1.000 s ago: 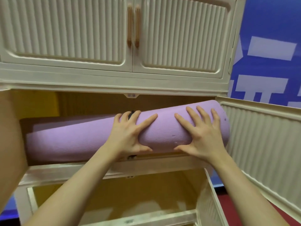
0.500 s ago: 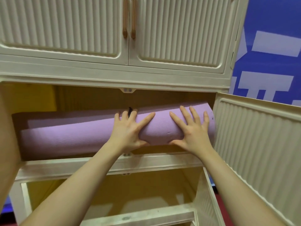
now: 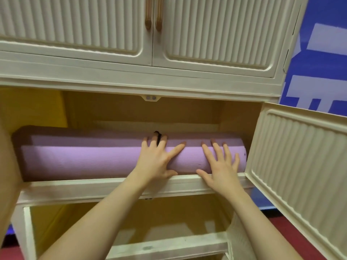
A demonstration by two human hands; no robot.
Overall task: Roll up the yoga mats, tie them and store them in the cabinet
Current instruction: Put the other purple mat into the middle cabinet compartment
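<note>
A rolled purple yoga mat [image 3: 90, 158] lies lengthwise inside the middle compartment of the cream cabinet [image 3: 131, 79]. Another purple roll [image 3: 78, 131] lies just behind it. A black tie [image 3: 158, 136] wraps the front roll near its middle. My left hand [image 3: 156, 160] presses flat on the roll over the tie, fingers spread. My right hand [image 3: 220, 166] presses flat on the roll's right part, thumb down by the shelf's front rail [image 3: 75, 186].
The compartment's right door [image 3: 300, 166] stands swung open beside my right arm. The left door's edge [image 3: 7, 166] shows at the far left. The upper doors [image 3: 216, 30] are closed. Below, a lower compartment [image 3: 150, 220] is open. A blue wall [image 3: 323, 62] is at right.
The mat's right end has moved back into the compartment, from tilted and sticking out to lying level inside. Both hands followed it inward, still flat on the roll.
</note>
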